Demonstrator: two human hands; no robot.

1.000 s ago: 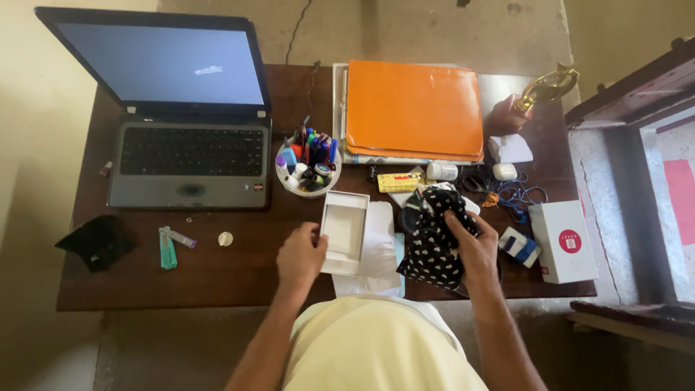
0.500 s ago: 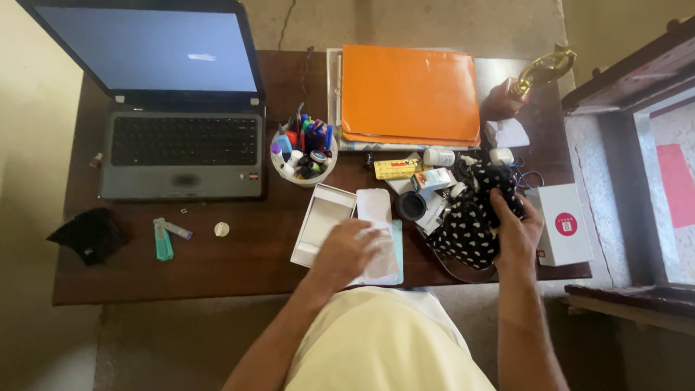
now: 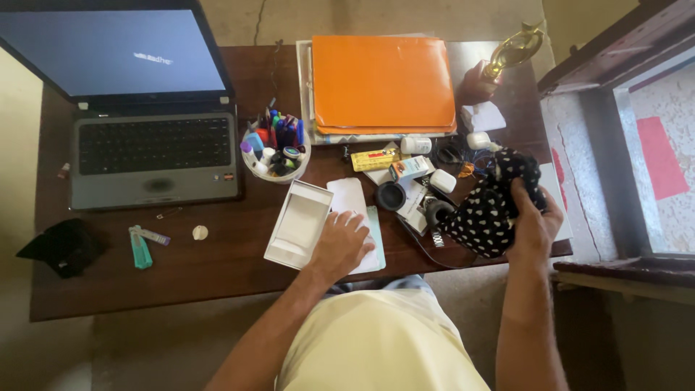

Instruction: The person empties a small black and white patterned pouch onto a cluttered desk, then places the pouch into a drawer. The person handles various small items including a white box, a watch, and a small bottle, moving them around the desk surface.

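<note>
The right hand [image 3: 532,224] holds a black bag with white spots [image 3: 489,210] at the right edge of the bench [image 3: 217,268]. The left hand [image 3: 340,242] lies flat and open on white paper [image 3: 347,197], beside an open white box [image 3: 297,221].

A: Left hand [image 3: 340,242] has left the open white box [image 3: 298,223] and now lies flat on the white paper [image 3: 350,205] just beside it.

B: And that box has swung askew, tilted on the desk.

A: Right hand [image 3: 531,226] has carried the black polka-dot pouch [image 3: 491,206] out toward the desk's right edge, uncovering the small boxes and the black round lid [image 3: 391,196].
</note>
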